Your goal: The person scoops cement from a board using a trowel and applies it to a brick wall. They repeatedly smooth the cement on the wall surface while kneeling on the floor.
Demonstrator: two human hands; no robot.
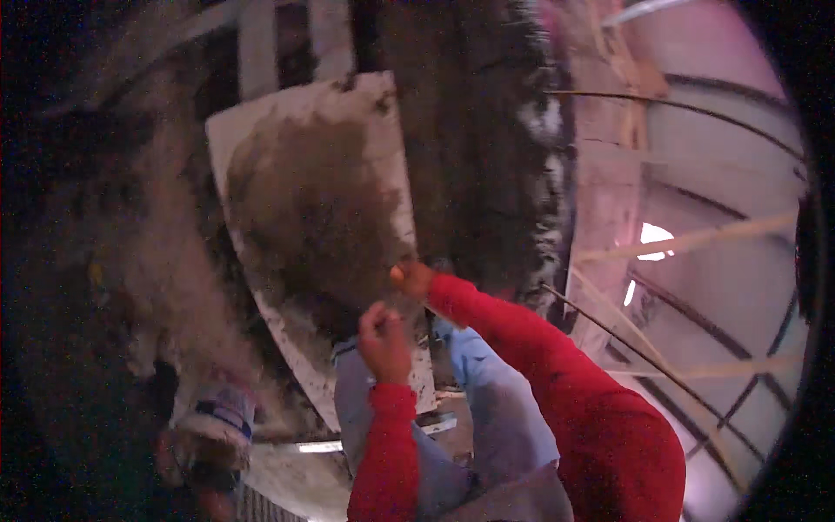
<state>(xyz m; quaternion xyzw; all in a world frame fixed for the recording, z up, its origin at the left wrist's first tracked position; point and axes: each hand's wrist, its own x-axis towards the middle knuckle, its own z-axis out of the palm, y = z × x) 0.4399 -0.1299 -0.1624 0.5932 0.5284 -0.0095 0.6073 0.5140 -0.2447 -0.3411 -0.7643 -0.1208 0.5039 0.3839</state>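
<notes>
In a red sleeve, my left hand [384,345] is raised over the lower part of a pale board [397,122], its fingers curled in. Just beyond and to the right, my right hand [416,281] is closed, with a small orange spot at its fingertips that is too blurred to name. What either hand holds, if anything, cannot be made out. A broad patch of dark, wet-looking material [309,196] is spread over the board. My legs in light blue trousers [500,396] show below the hands.
A white bucket [222,416] with a dark band stands at the lower left, beside dim brownish ground. Pale wooden slats [258,48] lie past the board's far end. Along the right run a rough-edged dark strip [496,157], thin rods [687,109] and a framed wall [696,165].
</notes>
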